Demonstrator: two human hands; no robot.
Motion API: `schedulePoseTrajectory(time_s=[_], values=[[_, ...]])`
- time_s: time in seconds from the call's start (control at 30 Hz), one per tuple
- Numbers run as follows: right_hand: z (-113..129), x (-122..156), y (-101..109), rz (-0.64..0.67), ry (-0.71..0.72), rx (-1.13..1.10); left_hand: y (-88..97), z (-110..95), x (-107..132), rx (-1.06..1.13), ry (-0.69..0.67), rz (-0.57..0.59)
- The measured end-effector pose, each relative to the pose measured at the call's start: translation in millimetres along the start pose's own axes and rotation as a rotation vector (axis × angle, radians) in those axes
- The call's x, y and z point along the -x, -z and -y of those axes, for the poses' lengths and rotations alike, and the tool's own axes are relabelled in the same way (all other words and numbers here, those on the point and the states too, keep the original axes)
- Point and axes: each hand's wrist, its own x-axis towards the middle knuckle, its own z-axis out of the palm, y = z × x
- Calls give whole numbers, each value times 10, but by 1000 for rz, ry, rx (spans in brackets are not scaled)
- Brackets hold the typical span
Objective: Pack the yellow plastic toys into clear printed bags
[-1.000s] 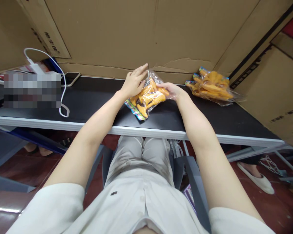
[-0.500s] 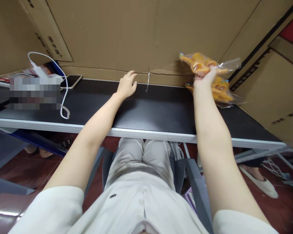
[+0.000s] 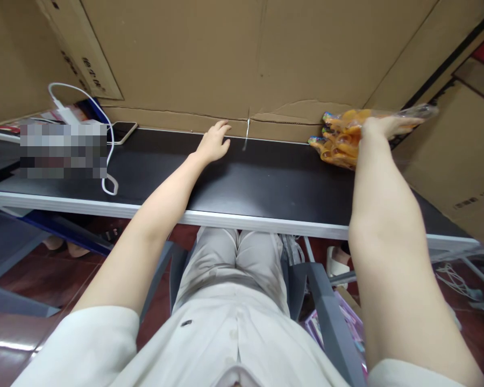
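At the right end of the black table (image 3: 262, 183), clear plastic bags of orange plastic pieces (image 3: 342, 141) lie in a stack against the cardboard. My right hand (image 3: 377, 130) is closed on the top bag (image 3: 355, 115), partly covering it; its fingers are blurred and partly behind the film. What the orange pieces are I cannot make out; some look like rings or cups, with colourful ends at the left. My left hand (image 3: 215, 142) is at the back middle of the table, holding nothing, its fingers loosely apart.
Tall cardboard walls (image 3: 210, 59) enclose the table's back and sides. On the left are a phone (image 3: 124, 132), a white cable (image 3: 112, 156) and a blurred-out patch. A grey chair armrest (image 3: 326, 317) and a purple box (image 3: 349, 312) are below right.
My right hand has carried the top bag rightward and down onto the other bagged orange pieces. The left hand has stayed nearly still. The view has shifted slightly.
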Motion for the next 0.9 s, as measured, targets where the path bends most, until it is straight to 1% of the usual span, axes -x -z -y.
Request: schedulePoseTrajectory(time_s=[0.07,0.13,0.23,0.3,0.37,0.43,0.47,0.5,0.57,0.6,0.63,0.67,0.7,0.73,0.8,0.9], values=[[168,127,106,50,14,182,-8,18,-6,13,-17,2],[358,156,152,118,5,349,-18,30,-10,22,-28,3],[629,84,123,233,-98,578,-19,16,-3,16,-11,18],[784,52,71,311,-157,709,-4,-21,9,-16,18,61],[902,96,17,348,-28,739,22,-68,21,-65,45,135],[963,233,-31,430,132,713,47,-112,29,-109,57,209],[966,333,-56,501,204,700,56,-130,31,-125,58,235],[949,451,-84,559,244,704,63,-145,33,-136,57,253],[849,717,-157,695,289,731,69,-168,39,-150,60,267],[771,851,-203,786,295,749,72,-177,43,-154,64,267],[681,976,-251,887,283,749,77,-183,47,-160,73,263],[587,1086,-301,1044,250,741,87,-186,51,-169,89,257],[497,1176,-347,1199,181,749,103,-181,52,-180,114,246],[417,1243,-387,1269,104,775,127,-166,49,-194,151,227],[306,1314,-441,1274,130,756,203,-96,30,-225,261,163],[270,1319,-454,1233,168,741,388,110,-4,-242,487,9]])
